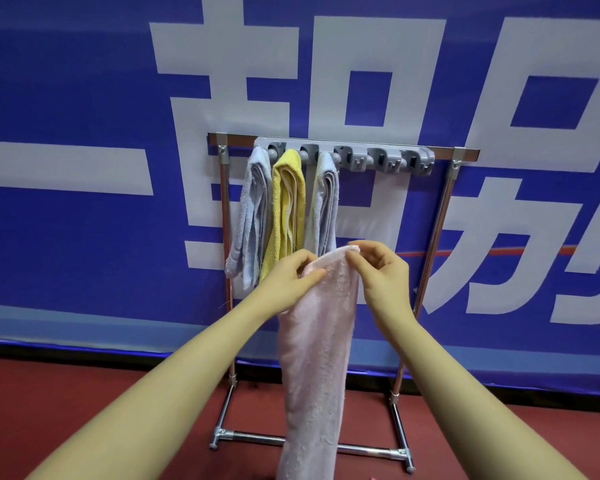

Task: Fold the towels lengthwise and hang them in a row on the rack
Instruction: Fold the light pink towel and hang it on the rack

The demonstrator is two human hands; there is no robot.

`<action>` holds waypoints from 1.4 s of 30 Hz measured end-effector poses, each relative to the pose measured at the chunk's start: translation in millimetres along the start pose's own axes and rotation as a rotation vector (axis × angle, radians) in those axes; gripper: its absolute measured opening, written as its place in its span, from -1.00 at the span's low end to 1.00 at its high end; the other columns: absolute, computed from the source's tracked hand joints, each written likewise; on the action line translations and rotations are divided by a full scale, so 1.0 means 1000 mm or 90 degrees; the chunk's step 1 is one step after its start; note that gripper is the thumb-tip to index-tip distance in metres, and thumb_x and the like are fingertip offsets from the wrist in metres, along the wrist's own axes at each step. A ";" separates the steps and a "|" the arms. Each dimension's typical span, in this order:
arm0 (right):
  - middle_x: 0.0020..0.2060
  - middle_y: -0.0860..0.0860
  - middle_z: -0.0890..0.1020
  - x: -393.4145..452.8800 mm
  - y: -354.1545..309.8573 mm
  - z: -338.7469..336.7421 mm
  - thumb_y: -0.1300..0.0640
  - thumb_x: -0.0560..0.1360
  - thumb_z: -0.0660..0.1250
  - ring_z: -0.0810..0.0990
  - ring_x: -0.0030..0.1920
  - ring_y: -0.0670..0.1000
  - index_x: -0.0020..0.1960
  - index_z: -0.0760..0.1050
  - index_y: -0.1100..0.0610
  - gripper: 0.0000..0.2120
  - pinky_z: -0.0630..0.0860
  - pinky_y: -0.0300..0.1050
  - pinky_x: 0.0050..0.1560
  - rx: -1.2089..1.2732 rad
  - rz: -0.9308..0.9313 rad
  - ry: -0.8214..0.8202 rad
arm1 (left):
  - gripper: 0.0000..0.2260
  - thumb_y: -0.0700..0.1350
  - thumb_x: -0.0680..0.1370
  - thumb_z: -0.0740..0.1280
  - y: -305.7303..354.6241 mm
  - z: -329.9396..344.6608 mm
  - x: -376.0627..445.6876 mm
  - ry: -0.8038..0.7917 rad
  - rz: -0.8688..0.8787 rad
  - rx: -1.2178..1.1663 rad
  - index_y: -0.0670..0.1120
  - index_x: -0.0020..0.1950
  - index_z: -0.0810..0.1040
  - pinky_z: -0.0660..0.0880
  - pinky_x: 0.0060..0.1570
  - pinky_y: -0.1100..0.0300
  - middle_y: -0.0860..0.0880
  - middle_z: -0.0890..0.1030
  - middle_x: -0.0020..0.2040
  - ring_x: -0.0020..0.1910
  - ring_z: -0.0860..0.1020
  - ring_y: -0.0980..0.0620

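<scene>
Both hands hold the pink towel (317,341) at its top end, in front of the rack (343,152) and below its top bar. Left hand (293,277) grip: fingers curled round the towel's upper left edge, thumb laid across the front of the cloth. Right hand (378,268) grip: thumb and fingertips pinch the upper right corner, where the fabric bunches into a small rolled lip; the other fingers are bent, palm facing left. The two grips sit close together, with only a short span of cloth between them.

Pink towel: folded into a long narrow strip, hanging straight down from the grips, between the forearms. Its lower end runs past the bottom edge of the view, so I cannot tell whether it reaches the floor (84,410). It crosses in front of the rack's bottom rail.

Rack: metal frame standing on the red floor against a blue banner (84,98) with large white characters. A grey clip holder (361,157) runs along the top bar. Three folded towels hang at its left end, side by side: grey-blue towel (252,209), yellow towel (286,206), pale grey towel (324,206). Clips toward the right end hold nothing. The pink towel's top sits just below the pale grey towel's lower end
</scene>
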State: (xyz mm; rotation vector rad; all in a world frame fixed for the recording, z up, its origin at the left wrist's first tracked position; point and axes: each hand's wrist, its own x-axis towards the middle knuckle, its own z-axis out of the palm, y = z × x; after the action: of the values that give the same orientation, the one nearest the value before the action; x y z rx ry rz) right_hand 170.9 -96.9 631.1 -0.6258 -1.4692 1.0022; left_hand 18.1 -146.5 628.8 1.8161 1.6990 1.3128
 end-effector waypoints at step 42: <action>-0.14 -0.07 0.63 0.015 0.009 -0.024 0.23 0.54 0.30 0.56 -0.11 -0.19 -0.05 0.57 0.09 -0.90 0.46 -0.38 -0.11 -0.037 0.016 0.160 | -0.79 -0.10 0.46 0.43 -0.008 -0.025 -0.001 0.027 -0.017 0.018 -0.14 -0.25 0.44 0.48 -0.29 0.26 -0.03 0.48 -0.31 -0.31 0.44 0.09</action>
State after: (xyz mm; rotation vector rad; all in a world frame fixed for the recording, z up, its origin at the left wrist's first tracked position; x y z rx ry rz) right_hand 190.1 -74.3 629.1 -0.7845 -1.2747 0.8693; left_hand -5.9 -153.8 635.4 1.7865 1.7673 1.3323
